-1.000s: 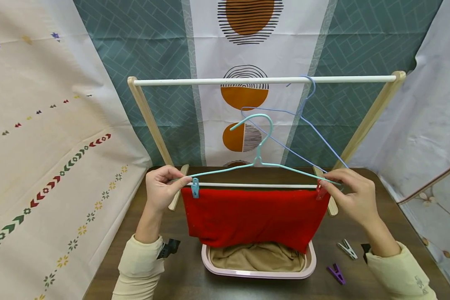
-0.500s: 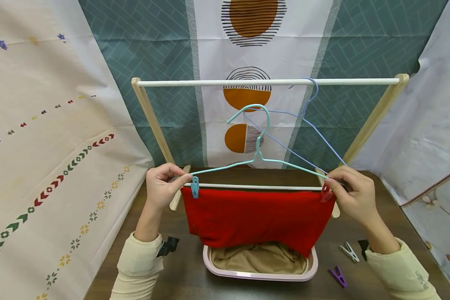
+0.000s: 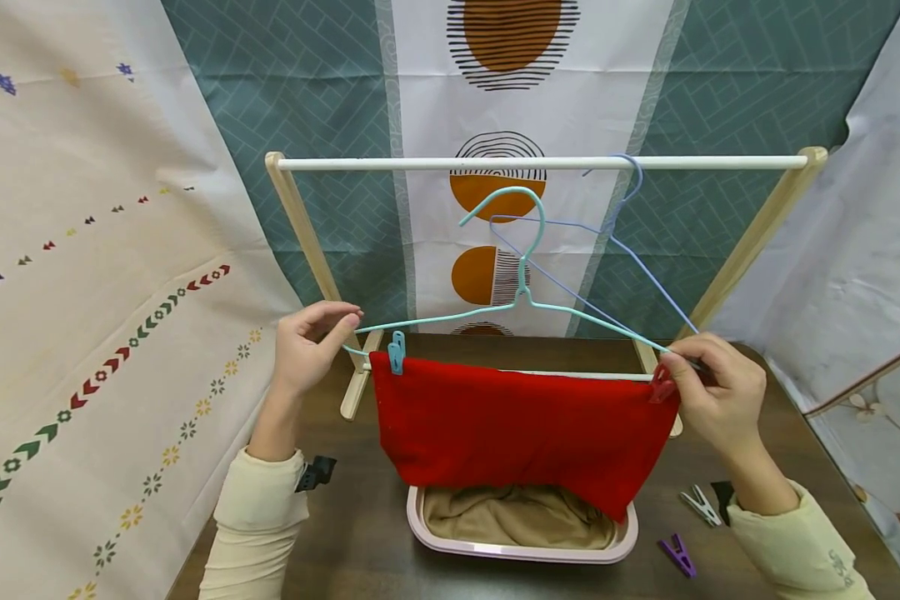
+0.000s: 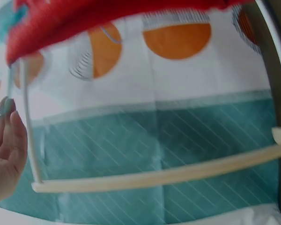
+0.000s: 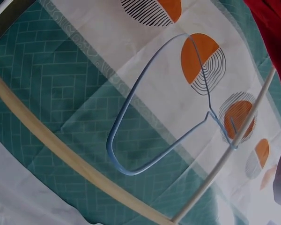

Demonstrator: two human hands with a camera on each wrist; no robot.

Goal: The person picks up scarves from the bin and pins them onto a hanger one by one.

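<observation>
A turquoise clothes hanger (image 3: 457, 317), hook up, is held in front of the rack in the head view. A red cloth (image 3: 517, 425) hangs from it, with a blue clothespin (image 3: 396, 352) at the left and a red clothespin (image 3: 662, 385) at the right. My right hand (image 3: 720, 396) pinches the hanger's right end beside the red clothespin. At the left end, my left hand (image 3: 303, 354) has thumb and forefinger apart. Its fingers (image 4: 9, 133) look extended beside the hanger's corner in the left wrist view.
A wooden rack has a white top rail (image 3: 420, 164), where a periwinkle hanger (image 3: 648, 271) hangs at the right. Under the cloth stands a pink basin (image 3: 525, 552) holding brown fabric (image 3: 517, 517). White (image 3: 701, 505) and purple (image 3: 677, 556) clothespins lie on the table to its right.
The turquoise hanger has risen, and the cloth's left corner has lifted with it. My left hand has moved up and left, its fingers parting from their pinch. My right hand keeps its grip.
</observation>
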